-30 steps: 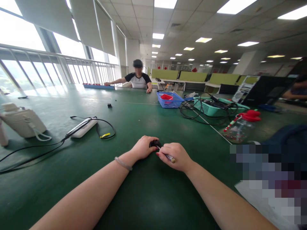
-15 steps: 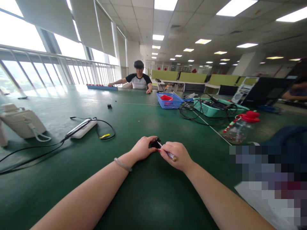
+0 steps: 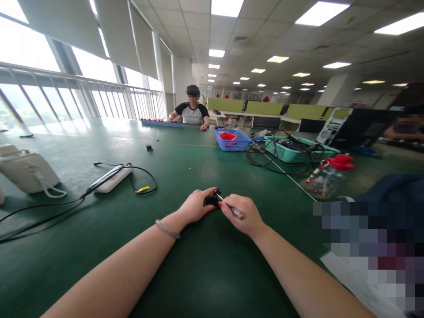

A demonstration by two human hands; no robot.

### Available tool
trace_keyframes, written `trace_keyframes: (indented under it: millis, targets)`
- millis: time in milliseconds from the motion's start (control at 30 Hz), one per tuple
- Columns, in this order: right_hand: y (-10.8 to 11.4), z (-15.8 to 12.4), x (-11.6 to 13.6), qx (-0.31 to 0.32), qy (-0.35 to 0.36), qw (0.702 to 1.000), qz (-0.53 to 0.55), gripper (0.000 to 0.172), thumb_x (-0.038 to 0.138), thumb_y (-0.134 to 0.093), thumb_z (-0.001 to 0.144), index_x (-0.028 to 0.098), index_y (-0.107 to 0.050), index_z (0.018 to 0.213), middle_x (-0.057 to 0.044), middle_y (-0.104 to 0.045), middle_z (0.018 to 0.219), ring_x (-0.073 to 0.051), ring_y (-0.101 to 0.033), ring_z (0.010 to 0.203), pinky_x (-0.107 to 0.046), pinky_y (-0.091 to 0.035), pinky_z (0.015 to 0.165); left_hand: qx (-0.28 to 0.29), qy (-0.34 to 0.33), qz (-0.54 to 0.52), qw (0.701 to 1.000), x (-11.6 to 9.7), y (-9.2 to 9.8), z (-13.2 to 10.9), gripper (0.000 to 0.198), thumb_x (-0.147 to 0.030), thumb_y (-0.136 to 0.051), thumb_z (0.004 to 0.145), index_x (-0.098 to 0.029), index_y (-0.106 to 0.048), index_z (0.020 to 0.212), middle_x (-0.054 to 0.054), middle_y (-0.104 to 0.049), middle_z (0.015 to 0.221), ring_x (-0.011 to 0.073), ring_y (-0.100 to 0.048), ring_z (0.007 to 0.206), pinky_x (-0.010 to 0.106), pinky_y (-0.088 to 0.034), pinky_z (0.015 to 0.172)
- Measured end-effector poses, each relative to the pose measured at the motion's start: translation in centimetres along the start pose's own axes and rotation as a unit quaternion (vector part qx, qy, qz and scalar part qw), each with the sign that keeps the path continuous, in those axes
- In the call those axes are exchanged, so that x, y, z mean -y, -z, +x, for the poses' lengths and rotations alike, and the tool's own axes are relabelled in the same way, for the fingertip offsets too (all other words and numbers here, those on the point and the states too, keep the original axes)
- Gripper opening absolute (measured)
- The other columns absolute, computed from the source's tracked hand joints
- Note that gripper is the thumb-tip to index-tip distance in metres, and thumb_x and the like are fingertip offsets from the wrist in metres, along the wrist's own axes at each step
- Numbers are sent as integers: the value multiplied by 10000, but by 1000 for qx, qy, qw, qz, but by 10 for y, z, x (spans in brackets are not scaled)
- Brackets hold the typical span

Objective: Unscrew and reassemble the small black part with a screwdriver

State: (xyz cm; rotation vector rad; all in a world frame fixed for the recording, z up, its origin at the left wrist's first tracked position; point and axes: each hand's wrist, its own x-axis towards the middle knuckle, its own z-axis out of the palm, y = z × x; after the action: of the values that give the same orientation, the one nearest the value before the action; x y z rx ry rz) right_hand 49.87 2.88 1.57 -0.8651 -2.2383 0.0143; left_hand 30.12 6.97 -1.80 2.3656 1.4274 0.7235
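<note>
My left hand (image 3: 195, 206) is closed around a small black part (image 3: 210, 200), thumb on its near side and fingers on the far side, low over the green tabletop (image 3: 212, 274). What kind of part it is, I cannot make out. In my right hand (image 3: 244, 214) is a slim silver screwdriver (image 3: 237, 213) with a gold-coloured end, pinched between thumb and fingers. It slants down to the left, its thin shaft reaching the black part. The very tip is too small to see clearly.
Left lie a white power strip (image 3: 112, 179) with a black cable and a beige bag-like object (image 3: 28, 170). Beyond are a blue basket (image 3: 232, 143), a green basket (image 3: 281, 150) with cables, and a red-lidded bottle (image 3: 326, 181). A person (image 3: 192, 110) sits opposite.
My hands keep nearly the same hold and place. Across the table, the long blue strip has shifted to the right, and the person's outstretched arm has drawn in. The view has turned slightly.
</note>
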Motion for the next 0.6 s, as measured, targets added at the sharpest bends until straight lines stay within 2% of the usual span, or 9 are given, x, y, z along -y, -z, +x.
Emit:
trace_keyframes:
  millis: [300,433,600]
  targets:
    - [-1,1,-3,-46,-58,993,87,235,322,-523,909,190,-592,726,-6,-583,678,-119,-517,617,-237,-372,607,8,2,1,1000,-3,2,-1,643,-340,-653,776,-272,-453,1383,70,-666,1126,257,-576,1076,380,-450,965]
    - [-1,2,-9,-65,-135,979,135,320,381,-504,919,188,-570,672,26,-489,568,-104,-442,522,-238,-331,532,16,-7,5,1000,-3,4,-1,578,-335,-653,776,-264,-516,1333,72,-656,1164,259,-572,1088,379,-440,981]
    - [-5,0,-24,-102,-242,942,206,368,496,-524,884,193,-567,680,43,-433,514,-102,-401,466,-241,-299,464,17,8,7,1000,-5,5,-1,576,-361,-642,785,-257,-520,1338,92,-655,1143,265,-574,1093,383,-441,980]
